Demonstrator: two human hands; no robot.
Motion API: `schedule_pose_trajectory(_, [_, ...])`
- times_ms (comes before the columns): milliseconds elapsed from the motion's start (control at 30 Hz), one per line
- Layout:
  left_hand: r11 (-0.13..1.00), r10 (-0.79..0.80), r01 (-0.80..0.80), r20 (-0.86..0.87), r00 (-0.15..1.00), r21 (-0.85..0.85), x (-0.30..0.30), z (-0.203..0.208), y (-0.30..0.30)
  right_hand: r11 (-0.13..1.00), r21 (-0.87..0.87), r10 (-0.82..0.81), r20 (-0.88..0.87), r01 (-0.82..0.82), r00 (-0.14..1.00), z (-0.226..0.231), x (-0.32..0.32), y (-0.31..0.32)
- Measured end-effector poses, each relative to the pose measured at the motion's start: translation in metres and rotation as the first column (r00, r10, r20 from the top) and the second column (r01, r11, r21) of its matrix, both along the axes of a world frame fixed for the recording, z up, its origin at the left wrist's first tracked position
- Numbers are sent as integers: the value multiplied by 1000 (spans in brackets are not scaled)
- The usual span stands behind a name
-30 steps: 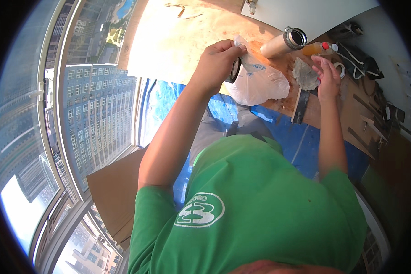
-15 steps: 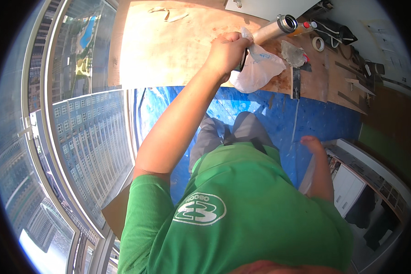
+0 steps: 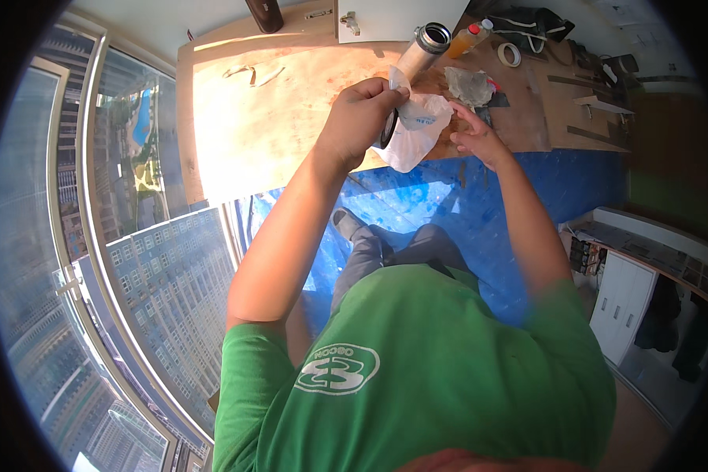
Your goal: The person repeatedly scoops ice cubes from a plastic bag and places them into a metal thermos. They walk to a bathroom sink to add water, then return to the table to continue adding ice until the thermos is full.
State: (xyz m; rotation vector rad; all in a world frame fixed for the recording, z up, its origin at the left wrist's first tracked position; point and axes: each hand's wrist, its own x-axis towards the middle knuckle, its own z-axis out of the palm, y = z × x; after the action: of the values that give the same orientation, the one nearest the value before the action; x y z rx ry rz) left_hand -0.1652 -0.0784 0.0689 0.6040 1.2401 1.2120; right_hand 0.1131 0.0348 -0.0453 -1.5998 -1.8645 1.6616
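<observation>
My left hand (image 3: 362, 118) is closed over the work board, pinching the top of a thin white translucent plastic bag (image 3: 417, 130). A dark, round-edged object (image 3: 387, 130) shows under that hand, partly hidden, and I cannot make out its kind. The bag hangs at the board's near edge. My right hand (image 3: 481, 140) is just right of the bag with its fingers apart, holding nothing. Behind the bag stands an uncapped steel flask (image 3: 423, 51). A crumpled, greyish clear plastic piece (image 3: 470, 86) lies beyond my right fingers.
Bottles with orange liquid (image 3: 464, 41), a tape roll (image 3: 509, 54) and a black bag (image 3: 531, 27) are at the back right of the plywood board (image 3: 291, 110). A dark cylinder (image 3: 265, 14) stands far left. Blue sheeting (image 3: 511, 220) covers the floor; windows line the left.
My right hand has come up from low on the right to beside the plastic bag. My left hand keeps its hold on the bag. The view has shifted, showing more of the board's far side.
</observation>
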Motion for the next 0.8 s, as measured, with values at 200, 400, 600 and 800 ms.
schedule_pose_trajectory(200, [998, -59, 53, -148, 987, -44, 7, 22, -24, 911, 245, 291, 193, -333, 937, -32, -8, 24])
schedule_pose_trajectory(400, [994, 77, -98, -315, 946, -52, 18, 30, -75, 939, 114, 324, 21, -324, 946, 19, 32, 6])
schedule_pose_trajectory(600, [943, 332, -309, -440, 834, 126, 69, 44, -101, 796, 366, 544, -83, -482, 835, 39, 63, 16])
schedule_pose_trajectory(800, [891, 448, -425, -471, 760, 162, 128, 49, -122, 730, 450, 625, -134, -514, 769, 42, 84, 27])
